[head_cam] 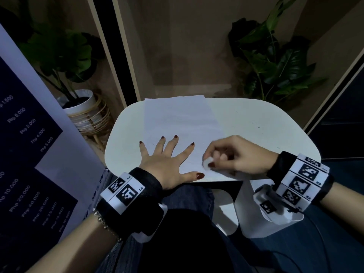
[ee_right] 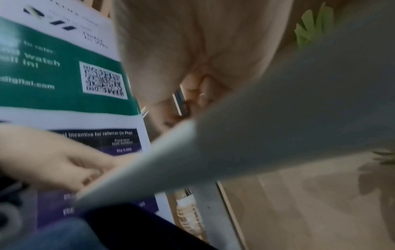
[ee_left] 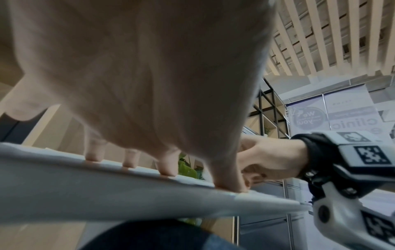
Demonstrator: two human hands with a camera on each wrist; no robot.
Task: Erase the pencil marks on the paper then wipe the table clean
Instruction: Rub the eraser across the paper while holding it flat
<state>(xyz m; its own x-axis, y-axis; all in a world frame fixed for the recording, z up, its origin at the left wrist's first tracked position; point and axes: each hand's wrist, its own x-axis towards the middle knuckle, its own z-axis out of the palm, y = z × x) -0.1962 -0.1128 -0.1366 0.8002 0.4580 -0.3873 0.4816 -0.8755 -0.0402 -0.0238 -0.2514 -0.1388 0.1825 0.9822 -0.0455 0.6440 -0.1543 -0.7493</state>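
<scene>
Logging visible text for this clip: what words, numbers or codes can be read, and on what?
"Php 1,500", "Php 6,000", "Php 5,000", "Php 4,000": price banner left of the table.
"incentive for referrer (in Php)": same banner, right wrist view; QR code above it, other lines blurred.
"clinic", mirrored: window sign; the round sign's words are unclear.
Square coded tags on the wristbands: small letters beside them unreadable.
Paper: no readable writing.

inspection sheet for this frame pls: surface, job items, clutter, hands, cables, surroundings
Surface: white rounded table, small dark specks on its right side.
Job's things: paper lies flat on the table's left half; white eraser on the paper's near right edge.
Clutter: nothing seen.
Hands: left hand spread flat, pressing the paper; right hand pinches the eraser.
Cables: thin dark cable below the right wrist.
Surroundings: potted plant left, leafy plant right, price banner far left.
</scene>
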